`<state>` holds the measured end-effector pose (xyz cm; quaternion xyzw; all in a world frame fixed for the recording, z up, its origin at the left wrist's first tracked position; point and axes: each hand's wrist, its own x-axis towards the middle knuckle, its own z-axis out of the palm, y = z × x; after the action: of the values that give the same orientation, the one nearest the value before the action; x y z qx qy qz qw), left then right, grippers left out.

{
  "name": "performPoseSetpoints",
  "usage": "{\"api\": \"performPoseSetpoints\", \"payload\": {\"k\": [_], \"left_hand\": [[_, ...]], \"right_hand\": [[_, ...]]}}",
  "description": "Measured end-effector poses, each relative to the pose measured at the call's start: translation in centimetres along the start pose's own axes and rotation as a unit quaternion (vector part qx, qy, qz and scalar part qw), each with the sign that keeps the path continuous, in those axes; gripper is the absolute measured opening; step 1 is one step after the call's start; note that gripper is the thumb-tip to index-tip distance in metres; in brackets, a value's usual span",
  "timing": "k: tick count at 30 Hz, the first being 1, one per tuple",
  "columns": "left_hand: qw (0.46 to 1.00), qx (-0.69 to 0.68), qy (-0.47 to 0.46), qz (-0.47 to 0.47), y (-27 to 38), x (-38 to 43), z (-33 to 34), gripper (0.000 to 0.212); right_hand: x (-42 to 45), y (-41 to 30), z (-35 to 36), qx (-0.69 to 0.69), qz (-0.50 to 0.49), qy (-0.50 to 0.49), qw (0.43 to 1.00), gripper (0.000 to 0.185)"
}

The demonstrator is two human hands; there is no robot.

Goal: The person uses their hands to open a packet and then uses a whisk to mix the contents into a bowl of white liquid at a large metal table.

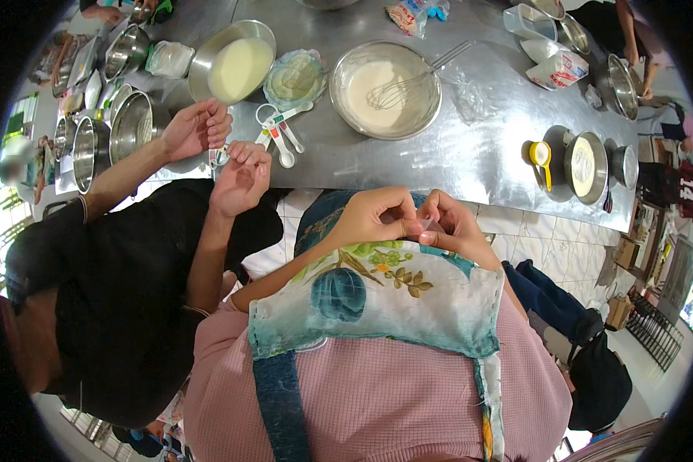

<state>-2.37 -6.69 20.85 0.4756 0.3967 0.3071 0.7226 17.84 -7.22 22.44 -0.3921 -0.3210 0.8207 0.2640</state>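
Note:
My left hand [381, 216] and my right hand [453, 225] are close together just above the bib of my floral apron, near the table's front edge. Thumbs and fingertips of both pinch a small piece of clear plastic [428, 226] between them. Beyond them on the steel table stands a metal bowl [338, 110] of pale batter [375, 86], a wire whisk [401, 92] resting in it with its handle over the right rim. Left of that bowl lie white measuring spoons [286, 153] on a ring and a scalloped glass dish [295, 78].
A co-worker's two hands [239, 173] are raised at my left, near a tilted bowl [199, 75] of pale yellow liquid. Crumpled clear plastic [470, 101] lies right of the whisk. Further right are a yellow measuring cup [540, 155] and a bowl [599, 167] with pale contents.

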Motion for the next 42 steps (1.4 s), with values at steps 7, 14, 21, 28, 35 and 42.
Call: {"api": "performPoseSetpoints", "payload": {"k": [7,14,21,28,35,42], "left_hand": [[0.999,0.001,-0.042,-0.017,0.1,0.0,0.3,0.020],[0.997,0.036,-0.070,-0.027,-0.9,0.1,0.0,0.015],[0.998,0.054,-0.032,-0.017,-0.5,0.1,-0.1,0.021],[0.997,0.074,-0.012,-0.007,-1.0,0.6,-0.4,0.022],[0.998,0.047,0.047,0.002,-1.9,0.2,-0.5,0.020],[0.999,-0.002,-0.048,-0.021,-1.1,0.4,-0.1,0.022]], "right_hand": [[-0.2,0.2,-1.4,-0.035,0.031,-0.049,0.998,0.034],[0.2,0.1,-1.8,0.008,0.105,-0.088,0.990,0.030],[0.7,-0.8,-1.1,0.052,0.113,-0.086,0.988,0.026],[0.8,-1.0,0.0,-0.028,0.066,-0.021,0.997,0.026],[0.5,-0.9,1.0,-0.042,0.034,0.063,0.997,0.022],[0.7,0.6,-1.0,0.030,0.063,0.003,0.998,0.023]]}}
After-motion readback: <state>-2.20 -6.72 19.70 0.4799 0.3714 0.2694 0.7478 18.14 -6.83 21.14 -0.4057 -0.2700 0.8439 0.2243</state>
